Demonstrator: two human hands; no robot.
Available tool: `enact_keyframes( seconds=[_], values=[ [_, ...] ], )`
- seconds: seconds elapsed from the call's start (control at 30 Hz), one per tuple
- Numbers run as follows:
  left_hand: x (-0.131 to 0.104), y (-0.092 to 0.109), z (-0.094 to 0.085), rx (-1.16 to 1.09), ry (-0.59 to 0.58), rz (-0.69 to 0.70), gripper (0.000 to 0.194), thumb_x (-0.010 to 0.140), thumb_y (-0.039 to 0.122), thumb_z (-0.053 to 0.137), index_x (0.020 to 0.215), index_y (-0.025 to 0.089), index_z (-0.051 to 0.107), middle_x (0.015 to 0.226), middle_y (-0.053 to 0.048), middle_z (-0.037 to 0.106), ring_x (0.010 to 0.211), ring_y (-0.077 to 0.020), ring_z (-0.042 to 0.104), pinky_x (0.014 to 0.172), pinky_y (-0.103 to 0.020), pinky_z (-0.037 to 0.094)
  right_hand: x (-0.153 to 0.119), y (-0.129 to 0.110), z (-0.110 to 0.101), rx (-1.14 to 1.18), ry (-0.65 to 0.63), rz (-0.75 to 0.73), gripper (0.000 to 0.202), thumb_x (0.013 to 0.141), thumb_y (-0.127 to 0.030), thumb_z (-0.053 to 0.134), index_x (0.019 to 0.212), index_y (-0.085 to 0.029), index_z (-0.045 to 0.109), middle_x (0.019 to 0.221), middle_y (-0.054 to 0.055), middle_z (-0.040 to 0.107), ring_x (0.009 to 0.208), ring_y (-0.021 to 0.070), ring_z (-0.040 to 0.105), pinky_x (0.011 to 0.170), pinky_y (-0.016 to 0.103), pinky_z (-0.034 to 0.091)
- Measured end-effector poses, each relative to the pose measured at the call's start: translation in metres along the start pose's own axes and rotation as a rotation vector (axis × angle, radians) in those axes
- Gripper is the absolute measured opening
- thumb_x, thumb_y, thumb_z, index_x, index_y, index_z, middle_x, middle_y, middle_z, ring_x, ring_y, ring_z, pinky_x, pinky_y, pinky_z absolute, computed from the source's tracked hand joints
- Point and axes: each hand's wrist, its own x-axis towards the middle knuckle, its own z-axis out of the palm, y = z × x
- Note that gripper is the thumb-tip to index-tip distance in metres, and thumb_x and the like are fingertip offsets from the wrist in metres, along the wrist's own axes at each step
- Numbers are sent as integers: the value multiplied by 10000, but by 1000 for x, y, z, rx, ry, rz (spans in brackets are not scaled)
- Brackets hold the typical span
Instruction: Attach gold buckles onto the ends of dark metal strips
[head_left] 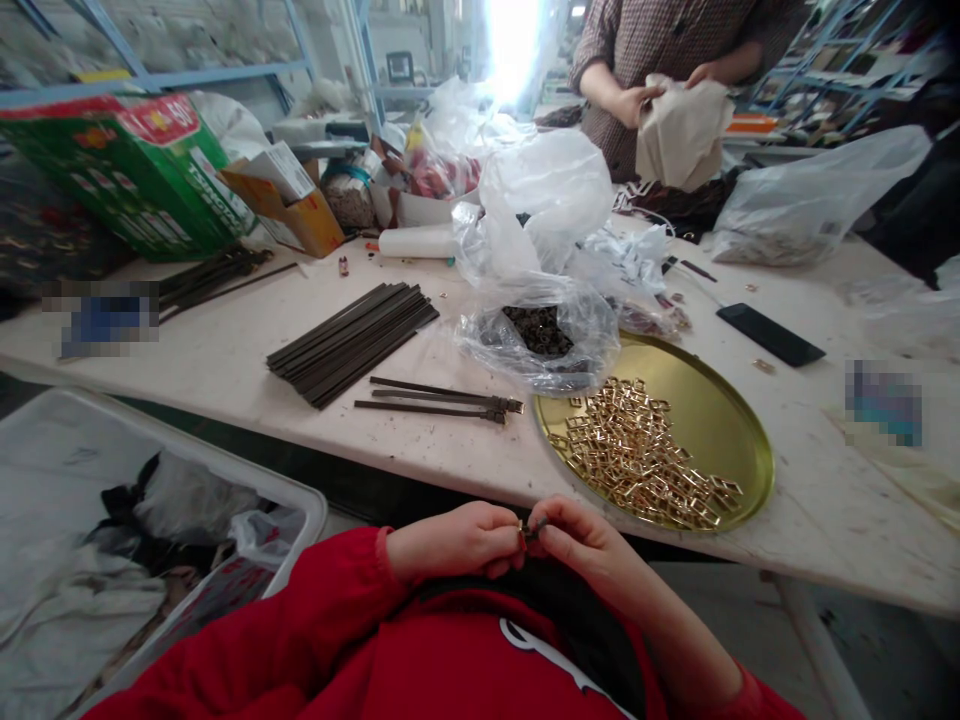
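Close to my body, at the table's front edge, my left hand (469, 538) pinches a small gold buckle (523, 533). Facing it, my right hand (581, 535) pinches the end of a dark strap (538, 527) at that buckle. Most of the strap is hidden by the hands. On the table (420, 455), a few dark strips with gold buckles (442, 400) lie in front of a stack of plain dark strips (352, 340). A round gold tray (739, 430) holds a heap of gold buckles (637, 450) at the right.
A clear plastic bag (592, 330) with small dark pieces stands behind the tray. A black phone (771, 335) lies at the right. Green box (150, 180) at back left, white bin (311, 510) at lower left. Across the table a person holds beige cloth (682, 135).
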Motion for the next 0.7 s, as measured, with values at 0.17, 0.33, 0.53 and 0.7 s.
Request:
enact_keyframes(
  seconds=[0.17, 0.33, 0.53, 0.7],
  values=[
    [1, 2, -1, 26, -27, -17, 234, 838, 294, 350, 696, 159, 476, 549, 52, 423, 475, -67, 344, 468, -184, 277, -1, -2, -2, -38, 11, -22, 276, 791, -461, 547, 754, -192, 592, 673, -16, 532, 653, 126, 480, 631, 242, 388],
    [1, 3, 1, 51, -25, -3, 244, 837, 303, 349, 686, 158, 475, 545, 51, 422, 485, -70, 350, 479, -188, 284, -2, -2, -2, -72, 32, 27, 244, 760, -430, 598, 739, -187, 588, 666, -25, 528, 637, 119, 465, 609, 234, 374],
    [5, -4, -1, 54, 13, 21, 208, 803, 269, 351, 685, 158, 481, 541, 49, 433, 469, -69, 344, 443, -185, 274, -1, 1, 1, 21, 39, 79, 219, 707, -383, 664, 748, -189, 571, 681, -32, 555, 642, 113, 496, 597, 225, 372],
    [4, -3, -2, 59, 15, 54, 249, 817, 314, 350, 691, 157, 496, 540, 45, 438, 475, -72, 359, 443, -185, 284, -2, 2, -1, 74, 45, 81, 192, 726, -348, 658, 776, -184, 572, 684, -34, 571, 669, 110, 526, 648, 234, 400]
  ],
)
